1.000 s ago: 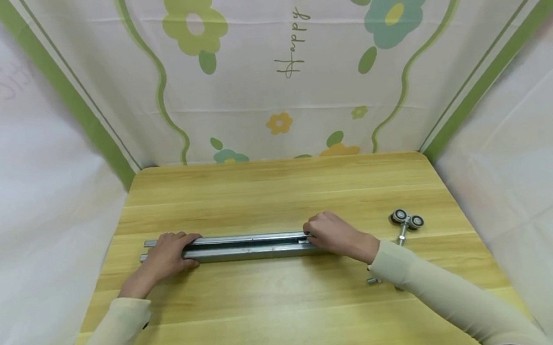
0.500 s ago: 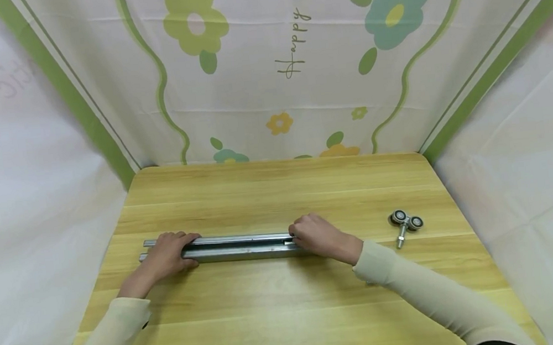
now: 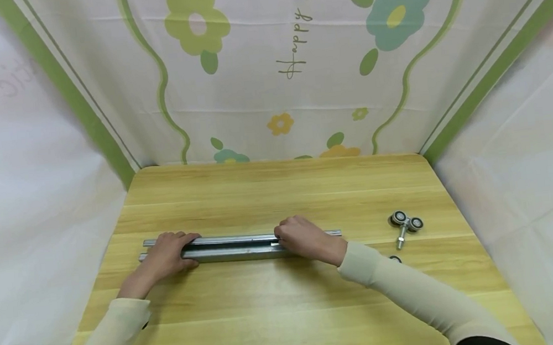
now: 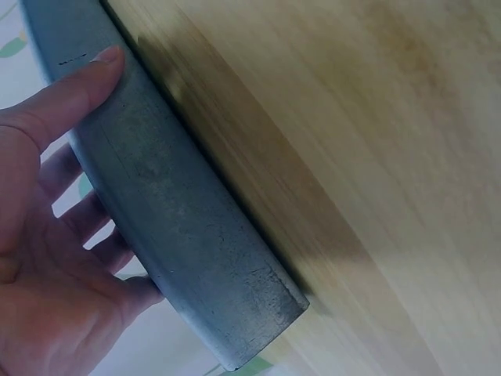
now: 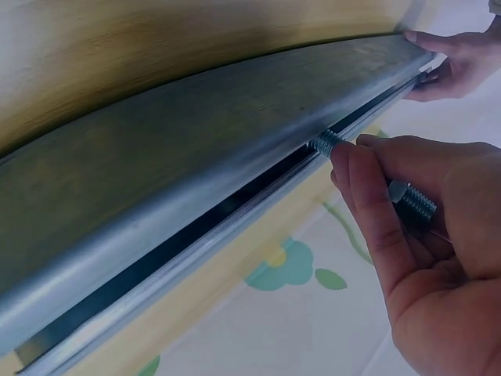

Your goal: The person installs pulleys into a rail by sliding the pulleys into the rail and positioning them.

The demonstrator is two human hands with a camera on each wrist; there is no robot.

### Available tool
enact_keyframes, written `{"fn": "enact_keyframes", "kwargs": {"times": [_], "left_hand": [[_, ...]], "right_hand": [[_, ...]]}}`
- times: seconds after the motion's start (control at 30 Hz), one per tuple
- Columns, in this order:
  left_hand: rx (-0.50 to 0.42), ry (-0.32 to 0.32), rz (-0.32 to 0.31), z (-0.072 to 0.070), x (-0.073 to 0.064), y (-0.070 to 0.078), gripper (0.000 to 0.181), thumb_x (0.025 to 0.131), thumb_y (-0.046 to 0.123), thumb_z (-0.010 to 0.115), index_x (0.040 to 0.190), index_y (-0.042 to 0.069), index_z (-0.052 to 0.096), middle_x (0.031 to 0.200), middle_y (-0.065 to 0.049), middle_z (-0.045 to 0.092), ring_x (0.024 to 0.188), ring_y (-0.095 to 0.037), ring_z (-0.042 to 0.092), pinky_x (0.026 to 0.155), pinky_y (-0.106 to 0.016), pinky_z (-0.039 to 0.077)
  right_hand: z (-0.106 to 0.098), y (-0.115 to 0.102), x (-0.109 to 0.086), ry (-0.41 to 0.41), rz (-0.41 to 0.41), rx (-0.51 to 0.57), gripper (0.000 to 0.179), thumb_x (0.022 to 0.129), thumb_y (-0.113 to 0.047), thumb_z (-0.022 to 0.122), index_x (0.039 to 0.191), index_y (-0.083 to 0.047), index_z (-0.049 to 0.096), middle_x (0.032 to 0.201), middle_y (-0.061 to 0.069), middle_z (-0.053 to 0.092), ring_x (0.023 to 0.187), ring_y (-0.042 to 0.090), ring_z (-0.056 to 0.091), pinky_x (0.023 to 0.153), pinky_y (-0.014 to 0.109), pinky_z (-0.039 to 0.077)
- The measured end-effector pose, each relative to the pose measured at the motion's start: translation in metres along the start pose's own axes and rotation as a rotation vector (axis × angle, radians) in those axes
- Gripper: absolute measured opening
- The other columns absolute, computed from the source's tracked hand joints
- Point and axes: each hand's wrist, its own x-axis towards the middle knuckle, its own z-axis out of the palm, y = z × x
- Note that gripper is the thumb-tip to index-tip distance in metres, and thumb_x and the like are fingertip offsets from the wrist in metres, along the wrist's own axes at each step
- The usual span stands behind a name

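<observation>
A metal channel rail lies lengthwise on the table, its slot facing up. Near the rail's left end my left hand grips it across both sides; in the left wrist view the thumb lies on the side wall and the fingers reach round the far side. Right of the rail's middle, my right hand pinches a threaded bolt that stands out of the slot. In the right wrist view a hex nut and more thread show behind the fingers. Whatever the bolt joins inside the rail is hidden.
A roller trolley with wheels and a bolt lies on the table to the right. Part of another wheel shows beside the right sleeve, which covers the rest. A patterned curtain stands behind the wooden table.
My right hand has slid left along the rail with the bolt, uncovering the rail's right end. The left hand has stayed in place. A wheel now peeks out beside the right sleeve.
</observation>
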Motion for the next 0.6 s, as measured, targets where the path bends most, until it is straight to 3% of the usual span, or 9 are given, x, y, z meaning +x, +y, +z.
{"fn": "enact_keyframes", "kwargs": {"times": [0.43,0.6], "left_hand": [[0.010,0.006,-0.001,0.001,0.000,-0.003,0.064,0.080,0.026,0.094,0.134,0.002,0.069,0.118,-0.020,0.074,0.106,-0.040,0.068,0.099,-0.062,0.047],[0.007,0.003,-0.001,0.001,0.000,-0.001,0.064,0.081,0.025,0.094,0.135,0.001,0.068,0.119,-0.020,0.074,0.107,-0.040,0.068,0.099,-0.061,0.047]], "right_hand": [[0.010,-0.016,0.024,-0.011,-0.011,-0.012,0.024,0.096,0.004,0.065,0.076,-0.010,0.069,0.071,0.001,0.066,0.060,0.006,0.045,0.051,0.024,0.043],[0.016,-0.023,0.034,0.030,-0.031,-0.052,0.025,0.095,0.003,0.067,0.074,-0.010,0.070,0.071,0.001,0.068,0.059,0.007,0.053,0.051,0.027,0.047]]}}
